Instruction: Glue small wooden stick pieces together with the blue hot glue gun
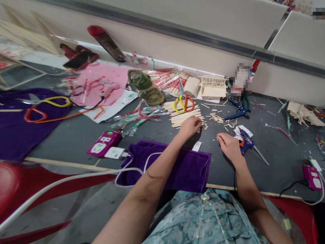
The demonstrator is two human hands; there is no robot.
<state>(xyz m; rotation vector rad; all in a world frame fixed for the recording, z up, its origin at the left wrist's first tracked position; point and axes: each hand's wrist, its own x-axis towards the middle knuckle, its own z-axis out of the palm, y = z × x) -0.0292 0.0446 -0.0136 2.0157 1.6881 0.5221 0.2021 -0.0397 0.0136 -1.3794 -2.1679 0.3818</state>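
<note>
My left hand (190, 128) is at the right edge of a layer of thin wooden sticks (181, 117), fingers bent together. Tiny wooden pieces (206, 126) lie by its fingertips; what it pinches, if anything, is too small to make out. To the right, my right hand (230, 147) rests low over the table with curled fingers, their inner side hidden. Beside it lies a blue glue gun (246, 141), nozzle pointing toward the front right. Short cut sticks (217, 118) are scattered beyond both hands.
Red-and-yellow scissors (182, 101) lie on the sticks, near a small wooden model (213, 87). Blue-handled pliers (238, 113) are at the right rear. A green bottle (146, 88) stands left. Purple cloth (188, 167), a white cable (76, 176) and a power socket (104, 144) are nearer.
</note>
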